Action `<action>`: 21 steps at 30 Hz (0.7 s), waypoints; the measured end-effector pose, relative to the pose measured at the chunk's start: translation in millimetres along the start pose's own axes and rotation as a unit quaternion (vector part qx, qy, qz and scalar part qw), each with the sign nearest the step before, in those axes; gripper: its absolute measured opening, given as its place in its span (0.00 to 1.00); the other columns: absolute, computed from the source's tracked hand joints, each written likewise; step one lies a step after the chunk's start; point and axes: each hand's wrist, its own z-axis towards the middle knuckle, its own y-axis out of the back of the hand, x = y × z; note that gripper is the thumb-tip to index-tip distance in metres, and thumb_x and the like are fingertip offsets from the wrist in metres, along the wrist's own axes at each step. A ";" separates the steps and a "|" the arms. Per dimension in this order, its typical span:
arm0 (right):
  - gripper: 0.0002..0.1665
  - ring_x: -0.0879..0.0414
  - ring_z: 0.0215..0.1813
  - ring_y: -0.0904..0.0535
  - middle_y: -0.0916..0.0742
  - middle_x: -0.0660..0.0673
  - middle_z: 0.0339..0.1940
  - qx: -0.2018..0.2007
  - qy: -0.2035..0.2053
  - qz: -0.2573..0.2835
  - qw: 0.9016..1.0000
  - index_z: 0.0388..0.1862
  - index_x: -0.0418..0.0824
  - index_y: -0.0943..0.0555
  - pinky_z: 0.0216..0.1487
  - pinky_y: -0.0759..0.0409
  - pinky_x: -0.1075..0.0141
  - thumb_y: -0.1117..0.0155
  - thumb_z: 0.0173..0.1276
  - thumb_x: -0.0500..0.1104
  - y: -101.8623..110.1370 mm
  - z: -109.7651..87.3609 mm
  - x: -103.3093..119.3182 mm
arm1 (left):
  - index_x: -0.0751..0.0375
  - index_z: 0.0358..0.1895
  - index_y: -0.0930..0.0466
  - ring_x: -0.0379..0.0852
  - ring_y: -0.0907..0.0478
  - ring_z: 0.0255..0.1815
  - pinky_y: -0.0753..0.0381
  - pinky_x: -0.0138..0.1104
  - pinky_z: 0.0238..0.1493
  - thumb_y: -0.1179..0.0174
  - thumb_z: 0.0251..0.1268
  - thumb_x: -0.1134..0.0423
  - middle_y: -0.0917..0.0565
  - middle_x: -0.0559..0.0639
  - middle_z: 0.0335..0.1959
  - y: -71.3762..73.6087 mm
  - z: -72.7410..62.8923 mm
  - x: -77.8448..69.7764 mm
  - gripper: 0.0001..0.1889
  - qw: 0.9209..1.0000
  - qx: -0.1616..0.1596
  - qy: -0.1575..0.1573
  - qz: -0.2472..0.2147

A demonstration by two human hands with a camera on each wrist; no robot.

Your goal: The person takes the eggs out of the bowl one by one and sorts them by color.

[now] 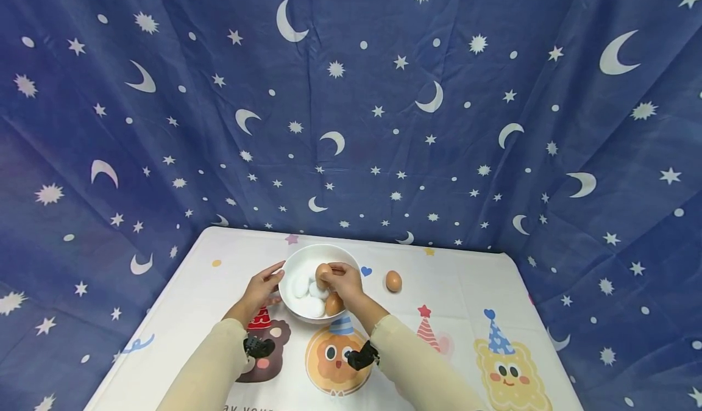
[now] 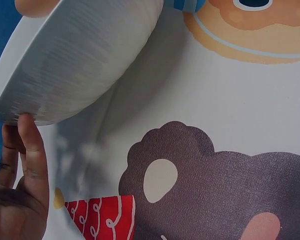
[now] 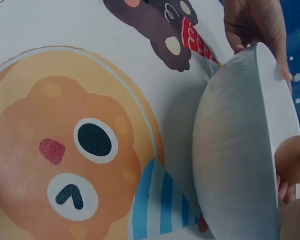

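The left hand [image 1: 260,292] grips a bowl [image 1: 320,253]; the right hand [image 1: 348,285] pinches an egg [image 1: 322,271]. Cut-off tablecloth [image 1: 463,286] lettering [image 1: 248,408] reads "ay your".

The left grip [image 1: 261,289] touches a white bowl [image 1: 320,253] of eggs [image 1: 310,307]; there, the right grip [image 1: 348,284] pinches a brown egg [image 1: 321,271]. A lone egg [image 1: 393,281] lies on the table [image 1: 466,280].

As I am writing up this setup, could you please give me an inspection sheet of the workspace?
Surface: white tablecloth with cartoon prints.
Job's things: white bowl containing white eggs and one brown egg; another brown egg lies to its right.
Clutter: nothing seen.
Grips: left grip holds the bowl's left side; right grip pinches a third brown egg over the bowl.
Cables: nothing seen.
Surroundings: blue moon-and-star curtain behind; black device at each wrist.
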 end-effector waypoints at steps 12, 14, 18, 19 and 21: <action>0.23 0.59 0.40 0.17 0.13 0.38 0.45 0.053 -0.004 -0.004 0.999 0.54 0.29 0.19 0.44 0.13 0.66 0.29 0.61 0.37 24.8 -11.3 8.4 | 0.46 0.74 0.36 0.59 0.25 0.61 0.12 0.36 0.44 0.49 0.76 0.49 0.29 0.62 0.62 -1.4 -0.7 -2.4 0.27 1.000 0.001 0.001 0.002; 0.23 0.58 0.42 0.16 0.14 0.37 0.46 0.057 -0.005 -0.007 0.998 0.55 0.29 0.19 0.46 0.13 0.65 0.28 0.62 0.37 29.8 -13.1 9.8 | 0.46 0.74 0.36 0.58 0.24 0.61 0.12 0.36 0.44 0.49 0.76 0.50 0.29 0.62 0.62 -1.5 -0.8 -2.9 0.26 1.000 0.000 0.001 0.002; 0.24 0.57 0.43 0.16 0.14 0.37 0.46 0.058 -0.004 -0.008 0.998 0.55 0.28 0.20 0.46 0.12 0.64 0.28 0.61 0.36 38.9 -15.6 10.4 | 0.46 0.74 0.36 0.58 0.24 0.60 0.12 0.35 0.42 0.49 0.76 0.49 0.29 0.63 0.64 -1.4 0.0 -2.0 0.27 1.000 -0.001 0.001 0.003; 0.24 0.56 0.43 0.15 0.14 0.37 0.46 0.057 -0.005 -0.005 0.998 0.55 0.28 0.20 0.46 0.12 0.65 0.28 0.61 0.36 40.9 -15.9 9.9 | 0.46 0.75 0.36 0.58 0.24 0.60 0.12 0.35 0.42 0.49 0.76 0.49 0.29 0.63 0.64 -1.4 0.2 -1.5 0.27 1.000 -0.001 0.000 0.002; 0.25 0.57 0.42 0.15 0.14 0.37 0.46 0.055 0.001 -0.007 0.998 0.55 0.29 0.20 0.45 0.12 0.65 0.27 0.60 0.37 45.2 -16.8 8.8 | 0.46 0.75 0.37 0.58 0.24 0.60 0.12 0.35 0.42 0.49 0.76 0.48 0.29 0.63 0.65 -1.5 0.3 -0.7 0.27 1.000 -0.001 0.002 0.002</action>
